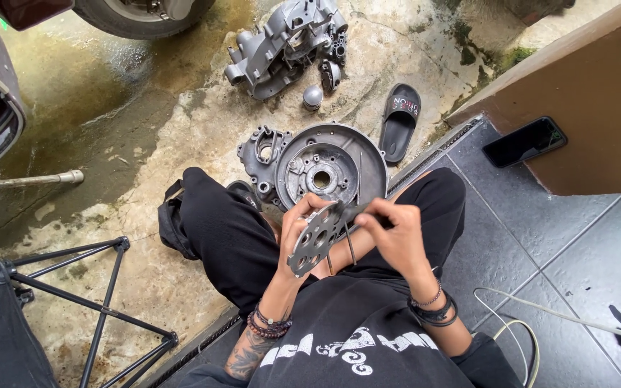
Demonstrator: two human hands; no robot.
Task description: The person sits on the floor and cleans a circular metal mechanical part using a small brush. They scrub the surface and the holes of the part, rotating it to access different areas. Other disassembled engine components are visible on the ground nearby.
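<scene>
Over the lap, between the knees: left hand (297,228) grip pinches a round perforated metal plate (315,238) by its edge, tilted. Right hand (394,231) grip nips plate's top-right rim w/ fingertips. Engine cover (323,169) lies on wet concrete just ahead (sandal (399,122) beside it); tiled floor (540,237) open to the right.

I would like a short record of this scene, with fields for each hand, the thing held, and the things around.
left hand: holds a round metal plate with holes, fingers behind it
right hand: pinches the plate's upper right edge
posture: person sits with knees apart, plate held above the lap
in front: round engine cover lies on the concrete floor
farther: grey engine case and small metal dome
right side: black sandal, phone on brown ledge
left side: black folding stand
</scene>
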